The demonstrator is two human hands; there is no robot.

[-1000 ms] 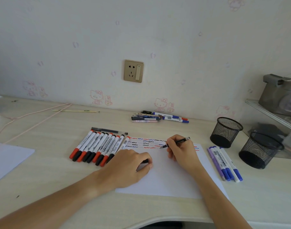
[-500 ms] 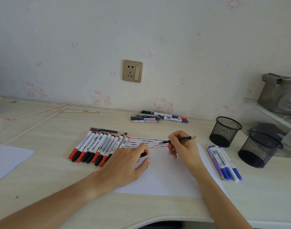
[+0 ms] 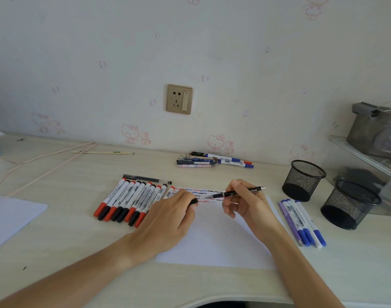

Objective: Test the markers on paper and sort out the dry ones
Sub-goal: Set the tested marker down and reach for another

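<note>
The right hand (image 3: 245,203) pinches a black pen (image 3: 235,192), tip on the squiggles at the far edge of the paper (image 3: 216,241), while the left hand (image 3: 170,221) presses the sheet and pinches a black cap (image 3: 193,201) (markers (image 3: 129,200) lie just left).

Two bare forearms enter from the near edge and converge toward the middle of the surface. Left hand (image 3: 168,221): palm down, back of the hand uppermost, fingers curled forward with a small black object pinched at the fingertips. Right hand (image 3: 245,203): raised slightly, wrist bent, thumb and forefinger pinching a slim black pen whose tip points left and whose far end points right; the remaining fingers curl loosely beneath. The two hands lie near each other but apart.
</note>
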